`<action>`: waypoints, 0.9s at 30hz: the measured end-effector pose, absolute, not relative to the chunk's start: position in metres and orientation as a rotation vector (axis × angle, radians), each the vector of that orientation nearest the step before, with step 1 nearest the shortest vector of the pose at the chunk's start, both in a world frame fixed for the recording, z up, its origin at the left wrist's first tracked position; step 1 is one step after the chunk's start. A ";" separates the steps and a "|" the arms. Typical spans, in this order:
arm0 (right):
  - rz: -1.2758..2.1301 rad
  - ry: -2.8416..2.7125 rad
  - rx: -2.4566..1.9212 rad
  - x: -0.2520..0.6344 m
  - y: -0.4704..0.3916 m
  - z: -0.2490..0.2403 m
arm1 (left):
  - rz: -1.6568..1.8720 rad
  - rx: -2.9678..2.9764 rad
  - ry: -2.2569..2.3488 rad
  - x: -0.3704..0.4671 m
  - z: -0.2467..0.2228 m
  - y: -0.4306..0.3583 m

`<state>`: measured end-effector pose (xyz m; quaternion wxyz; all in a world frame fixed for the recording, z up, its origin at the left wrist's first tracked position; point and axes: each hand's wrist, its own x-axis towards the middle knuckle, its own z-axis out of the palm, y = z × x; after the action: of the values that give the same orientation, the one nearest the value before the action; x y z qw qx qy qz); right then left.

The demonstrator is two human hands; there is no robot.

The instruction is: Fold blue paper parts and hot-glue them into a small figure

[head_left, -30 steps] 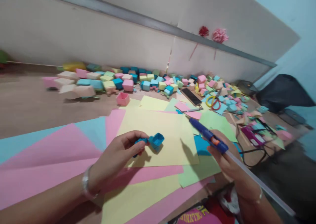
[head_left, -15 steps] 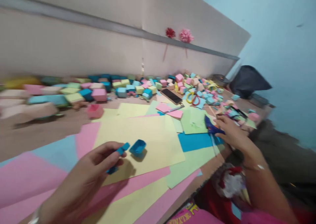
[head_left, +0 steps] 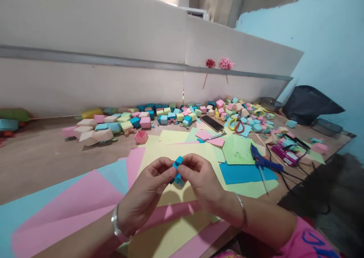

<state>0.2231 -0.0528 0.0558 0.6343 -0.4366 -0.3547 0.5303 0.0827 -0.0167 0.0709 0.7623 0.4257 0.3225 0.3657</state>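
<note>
Just above the yellow paper sheet (head_left: 153, 152), my left hand (head_left: 149, 188) and my right hand (head_left: 203, 178) meet with fingertips closed on a small blue folded paper piece (head_left: 178, 161). More blue paper shows beneath the fingers; whether it is a separate part, I cannot tell. My fingers cover much of it. To the right, a blue glue gun (head_left: 264, 162) lies on the papers, with its nozzle pointing toward the table's front edge. A pink open paper box (head_left: 141, 137) sits beyond my left hand.
Several small coloured paper boxes (head_left: 145, 122) line the back by the white board (head_left: 113, 82). A phone (head_left: 212, 123), scissors (head_left: 236, 125) and a craft knife (head_left: 215, 136) lie behind the sheets. Cords run from a purple device (head_left: 285, 154) near the table's right edge.
My right hand has left the glue gun and come to the middle, joining my left on the blue paper. The blue open box no longer shows on the yellow sheet. The view has shifted.
</note>
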 end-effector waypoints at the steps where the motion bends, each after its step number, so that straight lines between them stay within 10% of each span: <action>1: 1.224 -0.774 -0.982 0.222 -0.053 0.055 | 0.806 0.941 0.700 0.083 0.069 -0.016; 18: 0.722 -1.404 -1.156 0.289 -0.037 0.065 | 0.629 2.509 0.800 0.064 0.045 0.045; 27: 0.358 -1.992 -1.242 0.279 -0.041 0.041 | 0.514 2.422 0.572 0.073 0.004 0.054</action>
<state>0.2793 -0.0412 0.0413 0.3740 -0.4850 -0.7780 0.1397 0.0731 0.0536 0.0042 0.2958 0.9104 0.2151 0.1933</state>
